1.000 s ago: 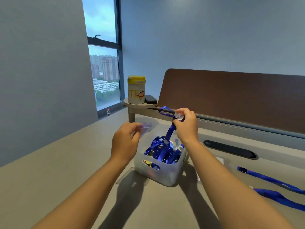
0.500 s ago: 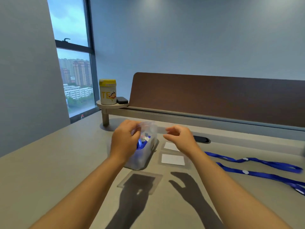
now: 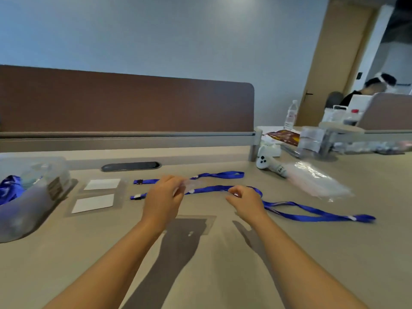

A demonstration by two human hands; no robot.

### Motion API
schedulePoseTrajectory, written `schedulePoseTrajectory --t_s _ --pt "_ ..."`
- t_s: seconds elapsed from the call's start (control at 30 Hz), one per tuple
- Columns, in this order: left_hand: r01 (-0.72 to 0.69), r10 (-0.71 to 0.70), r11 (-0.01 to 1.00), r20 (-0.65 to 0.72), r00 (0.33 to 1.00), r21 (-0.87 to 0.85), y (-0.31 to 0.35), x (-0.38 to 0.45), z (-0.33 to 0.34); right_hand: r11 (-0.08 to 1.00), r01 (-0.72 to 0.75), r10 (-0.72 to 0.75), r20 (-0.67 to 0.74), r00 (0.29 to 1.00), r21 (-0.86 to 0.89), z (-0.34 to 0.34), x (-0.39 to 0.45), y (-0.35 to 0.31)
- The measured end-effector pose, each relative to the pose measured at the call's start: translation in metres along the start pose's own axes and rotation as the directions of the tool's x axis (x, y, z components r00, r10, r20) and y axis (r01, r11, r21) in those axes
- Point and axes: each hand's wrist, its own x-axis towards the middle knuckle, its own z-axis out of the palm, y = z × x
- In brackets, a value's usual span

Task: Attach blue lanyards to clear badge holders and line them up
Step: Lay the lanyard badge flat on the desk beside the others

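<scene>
My left hand point(image 3: 163, 198) is closed on a clear badge holder point(image 3: 189, 186), held just above the desk. My right hand point(image 3: 245, 202) hovers open beside it, over the nearer blue lanyard point(image 3: 312, 214), fingers loosely curled and holding nothing. A second blue lanyard point(image 3: 219, 175) lies behind it. Two badge holders with white cards point(image 3: 102, 184) point(image 3: 93, 203) lie to the left, in line with the lanyards' clips. Another clear holder point(image 3: 207, 221) lies flat under my hands. The clear bin point(image 3: 33, 197) of blue lanyards stands at the far left.
A white controller point(image 3: 270, 165) and a clear plastic bag point(image 3: 316, 181) lie at the right. A brown divider panel point(image 3: 124, 101) closes the back. A water bottle point(image 3: 291, 114) and clutter stand beyond it on the right, where a person point(image 3: 367, 90) sits.
My view has swung right, away from the bin. My right hand let go of the lanyard it held over the bin; my left hand still holds the clear holder, now over the laid-out lanyards.
</scene>
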Motion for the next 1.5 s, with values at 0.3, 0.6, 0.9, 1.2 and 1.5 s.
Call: schedulePoseTrajectory --t_s 0.3,0.6,0.9,1.2,1.5 --pt "0.007 -0.007 1.0 0.1 0.995 -0.001 0.018 0.016 0.075 0.938 -0.136 0.124 -0.058 0.991 -0.32 -0.016 0.032 0.075" --pt "0.031 -0.036 0.998 0.097 0.995 0.053 0.032 -0.009 0.075 0.864 -0.034 -0.007 -0.08 0.997 -0.502 -0.036 -0.007 0.081" --pt "0.037 -0.042 0.997 0.094 0.995 0.061 0.028 -0.016 0.061 0.637 0.072 -0.145 -0.028 0.989 -0.767 -0.024 -0.013 0.06" --pt "0.04 -0.044 0.999 0.128 0.991 0.037 0.016 0.007 0.07 0.815 -0.134 0.084 -0.114 0.99 -0.564 -0.022 0.025 0.057" --pt "0.044 -0.047 0.999 0.143 0.989 0.019 0.008 0.029 0.089 0.79 -0.191 0.147 -0.123 0.982 -0.583 -0.03 0.067 0.053"
